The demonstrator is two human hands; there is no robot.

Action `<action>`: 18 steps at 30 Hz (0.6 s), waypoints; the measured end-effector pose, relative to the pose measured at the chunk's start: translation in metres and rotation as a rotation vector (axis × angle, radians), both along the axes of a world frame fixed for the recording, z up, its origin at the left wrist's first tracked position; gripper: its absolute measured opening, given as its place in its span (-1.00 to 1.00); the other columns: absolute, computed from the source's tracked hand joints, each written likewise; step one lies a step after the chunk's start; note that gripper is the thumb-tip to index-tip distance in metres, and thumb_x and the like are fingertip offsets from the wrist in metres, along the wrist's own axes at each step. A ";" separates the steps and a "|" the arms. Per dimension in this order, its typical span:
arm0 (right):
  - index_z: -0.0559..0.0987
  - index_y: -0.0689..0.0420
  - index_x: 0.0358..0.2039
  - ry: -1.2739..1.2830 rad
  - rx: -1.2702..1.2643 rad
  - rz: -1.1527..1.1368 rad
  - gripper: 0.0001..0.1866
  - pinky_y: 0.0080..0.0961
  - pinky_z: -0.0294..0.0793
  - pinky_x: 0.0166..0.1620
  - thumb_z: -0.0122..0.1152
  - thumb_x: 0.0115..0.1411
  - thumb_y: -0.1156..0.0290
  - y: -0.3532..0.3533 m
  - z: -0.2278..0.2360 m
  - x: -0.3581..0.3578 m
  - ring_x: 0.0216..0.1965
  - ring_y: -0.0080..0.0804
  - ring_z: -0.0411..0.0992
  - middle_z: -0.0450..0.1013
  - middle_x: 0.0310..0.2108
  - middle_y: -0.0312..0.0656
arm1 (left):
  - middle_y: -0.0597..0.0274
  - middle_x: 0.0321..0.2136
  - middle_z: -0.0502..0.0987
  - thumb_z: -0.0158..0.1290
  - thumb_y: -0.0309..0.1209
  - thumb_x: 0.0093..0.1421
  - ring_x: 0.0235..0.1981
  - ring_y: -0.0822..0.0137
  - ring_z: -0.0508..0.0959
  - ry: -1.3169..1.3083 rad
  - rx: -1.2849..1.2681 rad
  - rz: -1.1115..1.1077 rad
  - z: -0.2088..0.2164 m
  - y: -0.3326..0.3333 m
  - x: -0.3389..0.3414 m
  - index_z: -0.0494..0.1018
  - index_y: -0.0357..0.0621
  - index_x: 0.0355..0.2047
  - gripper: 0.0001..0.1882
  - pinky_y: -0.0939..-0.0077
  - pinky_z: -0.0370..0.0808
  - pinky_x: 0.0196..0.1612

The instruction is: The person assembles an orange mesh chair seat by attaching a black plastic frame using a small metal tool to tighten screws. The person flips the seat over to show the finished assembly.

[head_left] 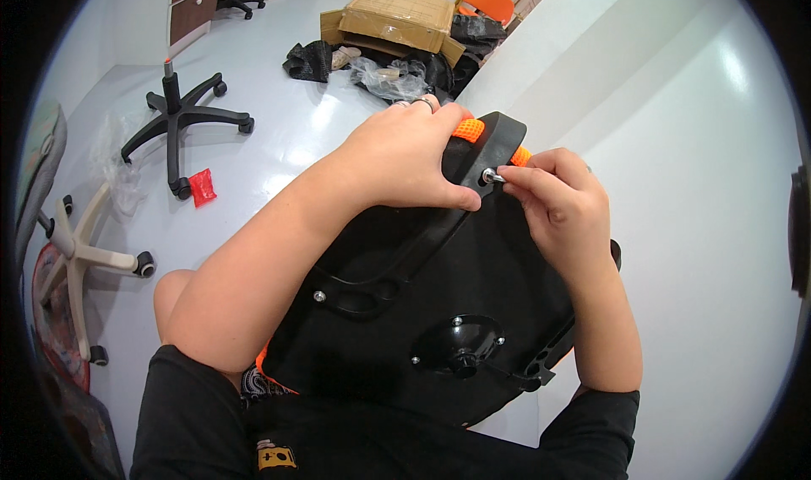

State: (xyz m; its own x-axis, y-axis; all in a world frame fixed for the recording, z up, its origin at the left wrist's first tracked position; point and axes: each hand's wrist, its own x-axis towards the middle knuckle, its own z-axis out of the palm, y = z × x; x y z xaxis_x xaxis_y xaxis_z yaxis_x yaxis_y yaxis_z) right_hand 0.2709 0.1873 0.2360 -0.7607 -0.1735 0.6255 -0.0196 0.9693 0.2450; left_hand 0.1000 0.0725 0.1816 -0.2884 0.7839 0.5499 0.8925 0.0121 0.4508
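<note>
An overturned black chair seat [372, 252] lies across my lap, with a black curved armrest [497, 138] along its far side. My left hand [410, 155] is wrapped round the armrest's far end, its thumb against the black plastic and its fingertips by a strip of orange mesh [469, 130]. Between thumb and forefinger, my right hand [564, 206] pinches a small silver bolt [492, 176] at a hole in the armrest; whether it is threaded in is hard to see. Another bolt head [319, 296] shows at the armrest's near end. A round black plate [460, 349] is screwed to the seat.
On the floor at left stand a black five-star chair base [175, 113] and a pale chair base [80, 252] on casters. A red packet [202, 188] lies near the black one. Far ahead is a cardboard box [397, 16] among plastic bags. A white wall [676, 184] rises at right.
</note>
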 end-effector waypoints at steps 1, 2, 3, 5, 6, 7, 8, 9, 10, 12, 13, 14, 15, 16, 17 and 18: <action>0.63 0.05 -0.42 -0.002 0.010 -0.003 -0.80 -0.45 0.44 -0.40 0.35 -0.14 0.53 0.000 0.000 0.000 -0.43 -0.33 0.44 0.44 -0.47 -0.26 | -0.18 -0.14 0.44 0.31 0.09 -0.23 -0.09 -0.10 0.46 0.003 0.001 0.004 0.000 -0.001 0.000 0.28 -0.20 0.08 -0.07 0.21 0.41 -0.04; 0.63 0.05 -0.42 -0.002 0.007 0.000 -0.81 -0.45 0.44 -0.40 0.35 -0.14 0.53 0.000 0.000 0.000 -0.43 -0.33 0.44 0.43 -0.47 -0.26 | -0.18 -0.14 0.44 0.31 0.09 -0.23 -0.09 -0.10 0.46 0.003 -0.004 0.004 0.001 -0.002 0.000 0.28 -0.20 0.08 -0.06 0.21 0.41 -0.04; 0.63 0.05 -0.42 -0.002 0.004 0.001 -0.81 -0.45 0.44 -0.40 0.35 -0.14 0.53 0.000 0.000 0.000 -0.44 -0.33 0.44 0.43 -0.47 -0.26 | -0.18 -0.14 0.44 0.31 0.09 -0.23 -0.09 -0.10 0.46 0.003 -0.009 0.003 0.002 -0.002 0.001 0.28 -0.20 0.08 -0.06 0.21 0.41 -0.04; 0.63 0.05 -0.42 -0.005 0.014 -0.004 -0.81 -0.45 0.44 -0.40 0.35 -0.14 0.53 -0.001 0.000 0.002 -0.44 -0.33 0.44 0.43 -0.47 -0.26 | -0.18 -0.14 0.44 0.31 0.09 -0.23 -0.09 -0.10 0.46 0.001 -0.011 0.004 0.002 -0.002 0.002 0.28 -0.21 0.08 -0.06 0.21 0.41 -0.04; 0.63 0.05 -0.42 -0.007 0.026 -0.009 -0.81 -0.45 0.44 -0.40 0.34 -0.14 0.53 -0.002 0.000 0.002 -0.44 -0.33 0.43 0.42 -0.48 -0.26 | -0.18 -0.14 0.44 0.31 0.09 -0.23 -0.09 -0.10 0.46 0.002 -0.010 0.007 0.001 -0.002 0.001 0.28 -0.20 0.08 -0.06 0.21 0.41 -0.05; 0.63 0.05 -0.42 -0.008 0.038 -0.014 -0.81 -0.45 0.44 -0.40 0.34 -0.13 0.53 -0.003 0.001 0.003 -0.44 -0.32 0.43 0.42 -0.48 -0.26 | -0.19 -0.14 0.44 0.31 0.09 -0.23 -0.09 -0.10 0.46 0.004 -0.009 0.010 0.001 -0.002 0.001 0.28 -0.20 0.08 -0.06 0.22 0.41 -0.05; 0.63 0.05 -0.42 -0.005 0.022 -0.014 -0.80 -0.45 0.44 -0.40 0.34 -0.14 0.54 -0.003 0.000 0.003 -0.44 -0.32 0.43 0.42 -0.48 -0.26 | -0.19 -0.14 0.44 0.31 0.09 -0.24 -0.09 -0.10 0.46 0.010 -0.006 0.014 0.001 -0.003 0.001 0.28 -0.20 0.08 -0.06 0.21 0.41 -0.05; 0.63 0.05 -0.42 -0.005 0.007 -0.016 -0.80 -0.45 0.44 -0.40 0.34 -0.14 0.54 -0.003 0.000 0.003 -0.44 -0.32 0.43 0.42 -0.48 -0.26 | -0.19 -0.14 0.44 0.31 0.09 -0.24 -0.09 -0.10 0.46 0.015 -0.004 0.017 0.001 -0.003 0.002 0.28 -0.20 0.08 -0.06 0.21 0.41 -0.05; 0.63 0.05 -0.42 -0.004 -0.009 -0.017 -0.80 -0.44 0.44 -0.40 0.34 -0.14 0.54 -0.003 -0.001 0.003 -0.44 -0.33 0.43 0.42 -0.48 -0.26 | -0.19 -0.14 0.44 0.31 0.09 -0.24 -0.09 -0.10 0.46 0.020 -0.001 0.021 0.001 -0.003 0.002 0.28 -0.20 0.08 -0.06 0.21 0.41 -0.05; 0.63 0.04 -0.42 -0.003 0.016 -0.013 -0.80 -0.45 0.44 -0.40 0.33 -0.14 0.55 -0.003 0.001 0.003 -0.44 -0.32 0.43 0.42 -0.48 -0.26 | -0.19 -0.15 0.44 0.31 0.09 -0.23 -0.09 -0.10 0.46 0.015 -0.003 0.019 0.001 -0.003 0.003 0.28 -0.20 0.08 -0.06 0.21 0.41 -0.05; 0.63 0.04 -0.42 -0.003 0.028 -0.010 -0.80 -0.45 0.44 -0.40 0.33 -0.13 0.56 -0.004 0.001 0.003 -0.44 -0.32 0.43 0.42 -0.48 -0.26 | -0.19 -0.15 0.44 0.31 0.09 -0.23 -0.09 -0.10 0.46 0.013 -0.004 0.019 0.001 -0.003 0.004 0.28 -0.20 0.08 -0.06 0.21 0.41 -0.05; 0.63 0.04 -0.43 -0.006 0.024 -0.013 -0.80 -0.45 0.44 -0.40 0.33 -0.14 0.56 -0.003 0.002 0.002 -0.43 -0.32 0.43 0.42 -0.48 -0.26 | -0.19 -0.15 0.44 0.32 0.08 -0.23 -0.09 -0.10 0.46 0.018 0.003 0.018 0.001 -0.002 0.003 0.28 -0.21 0.08 -0.07 0.21 0.41 -0.04; 0.63 0.04 -0.43 -0.009 0.021 -0.015 -0.81 -0.44 0.44 -0.40 0.33 -0.14 0.56 -0.002 0.003 0.002 -0.43 -0.32 0.43 0.42 -0.48 -0.26 | -0.19 -0.15 0.44 0.32 0.08 -0.23 -0.09 -0.11 0.46 0.023 0.010 0.018 0.000 -0.002 0.003 0.28 -0.21 0.08 -0.07 0.21 0.41 -0.04; 0.63 0.04 -0.44 -0.012 0.018 -0.017 -0.81 -0.44 0.44 -0.40 0.32 -0.14 0.56 -0.002 0.003 0.002 -0.43 -0.32 0.43 0.42 -0.48 -0.26 | -0.19 -0.15 0.44 0.32 0.07 -0.22 -0.09 -0.11 0.46 0.029 0.017 0.017 -0.001 -0.001 0.003 0.28 -0.21 0.08 -0.07 0.21 0.41 -0.04; 0.62 0.04 -0.44 -0.013 0.023 -0.017 -0.81 -0.44 0.44 -0.40 0.32 -0.14 0.57 -0.002 0.004 0.001 -0.43 -0.32 0.43 0.42 -0.48 -0.27 | -0.18 -0.15 0.44 0.32 0.07 -0.22 -0.09 -0.11 0.46 0.026 0.016 0.014 -0.001 -0.001 0.003 0.29 -0.21 0.08 -0.08 0.21 0.41 -0.04; 0.62 0.05 -0.45 -0.015 0.029 -0.018 -0.82 -0.43 0.44 -0.40 0.32 -0.14 0.57 -0.003 0.005 0.000 -0.42 -0.32 0.43 0.42 -0.49 -0.27 | -0.18 -0.16 0.44 0.32 0.07 -0.22 -0.10 -0.10 0.46 0.024 0.016 0.010 -0.001 -0.001 0.003 0.29 -0.21 0.07 -0.08 0.21 0.41 -0.04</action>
State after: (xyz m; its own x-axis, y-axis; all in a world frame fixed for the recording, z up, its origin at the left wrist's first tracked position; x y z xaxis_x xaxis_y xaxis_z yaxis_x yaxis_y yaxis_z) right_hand 0.2713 0.1847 0.2413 -0.7729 -0.1774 0.6093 -0.0057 0.9621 0.2728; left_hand 0.1031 0.0711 0.1809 -0.2829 0.7720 0.5692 0.9031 0.0145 0.4291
